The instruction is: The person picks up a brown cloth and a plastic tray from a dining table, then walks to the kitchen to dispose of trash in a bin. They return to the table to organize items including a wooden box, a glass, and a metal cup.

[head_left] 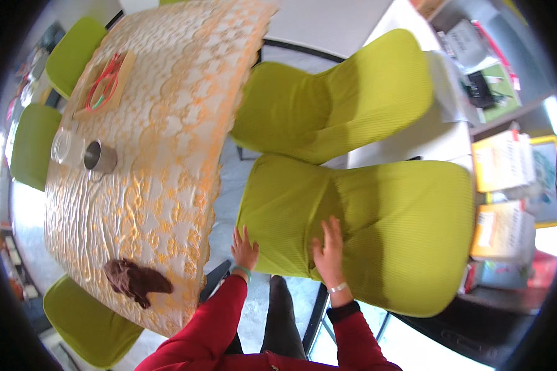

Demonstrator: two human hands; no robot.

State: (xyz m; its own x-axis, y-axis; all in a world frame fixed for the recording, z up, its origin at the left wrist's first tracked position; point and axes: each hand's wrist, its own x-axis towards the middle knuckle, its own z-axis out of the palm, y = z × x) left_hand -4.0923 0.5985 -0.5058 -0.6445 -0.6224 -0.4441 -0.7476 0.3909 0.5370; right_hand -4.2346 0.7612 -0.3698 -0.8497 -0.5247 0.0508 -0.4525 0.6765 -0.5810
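Observation:
A lime-green upholstered chair (pixel 377 229) stands right in front of me, its seat toward the table and its backrest to the right. My left hand (pixel 244 250) lies flat on the near left edge of its seat, fingers apart. My right hand (pixel 329 252) rests palm-down on the seat near where it meets the backrest, fingers spread. Neither hand holds anything. Red sleeves cover both forearms, with a bracelet on each wrist.
A second green chair (pixel 334 99) stands just beyond the first. To the left is a long table with a gold patterned cloth (pixel 161 154), bearing a metal cup (pixel 99 156), a glass (pixel 61 146), a tray with red rings (pixel 105 83) and a brown rag (pixel 135 279). More green chairs line its far side. Shelves with papers (pixel 507 161) fill the right.

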